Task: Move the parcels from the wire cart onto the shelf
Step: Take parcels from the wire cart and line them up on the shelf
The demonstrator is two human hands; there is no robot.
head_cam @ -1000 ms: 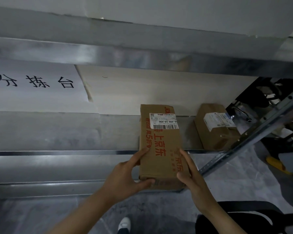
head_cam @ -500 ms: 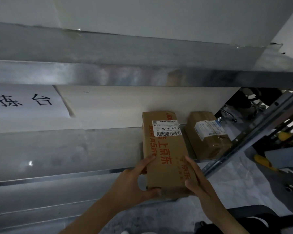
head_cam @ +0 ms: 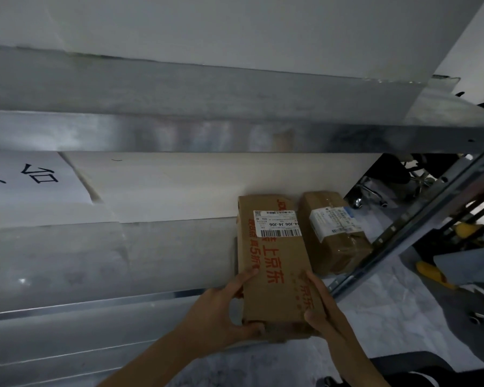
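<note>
Head view: we are holding a long cardboard parcel [head_cam: 274, 261] with red printing at its near end, one hand on each side. Our left hand [head_cam: 221, 314] is gripping the left edge, fingers lying up along the side and thumb curling under the near corner. Our right hand [head_cam: 327, 311] is clasping the right edge, fingers wrapping over the top face and thumb pressing on the near end. The parcel is pointing lengthwise into the metal shelf [head_cam: 95, 261], its far end reaching the white backing board [head_cam: 207, 185] and its near end sticking out past the front lip. We cannot tell whether it is sitting fully on the deck. A white shipping label [head_cam: 277, 223] with a barcode is showing on its top face, near the far end.

Just beside it on the right, a shorter taped brown parcel [head_cam: 333, 241] is lying on the same level, tilting slightly, close to the slanting perforated upright [head_cam: 419, 222]. A paper sign [head_cam: 31, 177] with black characters is hanging at the back on the left. The upper shelf edge [head_cam: 207, 135] is running across above. A yellow object [head_cam: 430, 270] is lying beyond the upright.
</note>
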